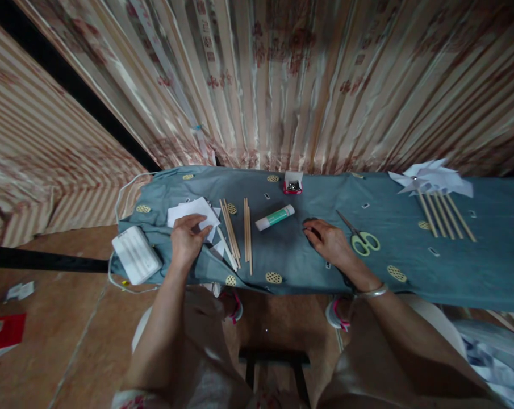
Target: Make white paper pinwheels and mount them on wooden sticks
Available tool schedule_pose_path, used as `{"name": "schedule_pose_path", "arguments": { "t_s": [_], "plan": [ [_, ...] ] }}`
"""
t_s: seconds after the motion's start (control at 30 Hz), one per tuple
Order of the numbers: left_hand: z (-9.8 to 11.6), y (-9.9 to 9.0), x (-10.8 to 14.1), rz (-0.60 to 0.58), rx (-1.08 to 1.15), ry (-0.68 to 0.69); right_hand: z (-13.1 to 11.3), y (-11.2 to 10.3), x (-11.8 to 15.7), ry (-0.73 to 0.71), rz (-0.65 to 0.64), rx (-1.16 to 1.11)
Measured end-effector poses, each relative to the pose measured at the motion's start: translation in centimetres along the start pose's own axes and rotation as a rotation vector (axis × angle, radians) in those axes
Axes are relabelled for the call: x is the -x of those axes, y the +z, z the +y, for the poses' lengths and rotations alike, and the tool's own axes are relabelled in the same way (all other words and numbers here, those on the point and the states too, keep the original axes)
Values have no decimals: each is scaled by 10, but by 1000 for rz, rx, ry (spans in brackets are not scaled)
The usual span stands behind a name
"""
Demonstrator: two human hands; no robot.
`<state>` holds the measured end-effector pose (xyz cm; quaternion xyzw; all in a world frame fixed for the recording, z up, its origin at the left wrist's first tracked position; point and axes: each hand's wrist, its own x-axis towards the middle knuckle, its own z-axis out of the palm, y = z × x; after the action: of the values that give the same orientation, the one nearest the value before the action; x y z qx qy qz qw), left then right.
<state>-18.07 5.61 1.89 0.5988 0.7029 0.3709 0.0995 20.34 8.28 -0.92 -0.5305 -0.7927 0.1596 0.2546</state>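
My left hand [189, 236] rests on white paper pieces [201, 209] at the left of the cloth-covered table, thumb and fingers apart over the top sheet. Just right of it lie a white stick [226, 250] and two bunches of thin wooden sticks [230, 233]. My right hand [325, 238] is at the table's middle, its fingers curled together near the cloth; whether anything small is between them is hidden. Between the hands lies a green and white glue stick [275, 217]. Scissors [359, 236] with pale green handles lie right of my right hand.
A small red box [293, 184] of metal pieces stands open at the back. Several paper pinwheels [431, 177] on wooden sticks lie at the right. A white device [136, 255] with a cable sits at the left end. Striped curtains [282, 85] hang behind the table.
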Motion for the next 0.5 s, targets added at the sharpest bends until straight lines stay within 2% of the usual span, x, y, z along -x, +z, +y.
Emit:
{"name": "schedule_pose_path", "arguments": {
  "t_s": [0.27,0.37,0.5],
  "plan": [
    [-2,-2,1,2,-117,72,1,1,0,-46,16,17],
    [1,-1,0,38,-116,-4,0,1,0,-47,12,36],
    [6,-2,-2,101,4,-137,0,1,1,-41,16,43]
  ]
}}
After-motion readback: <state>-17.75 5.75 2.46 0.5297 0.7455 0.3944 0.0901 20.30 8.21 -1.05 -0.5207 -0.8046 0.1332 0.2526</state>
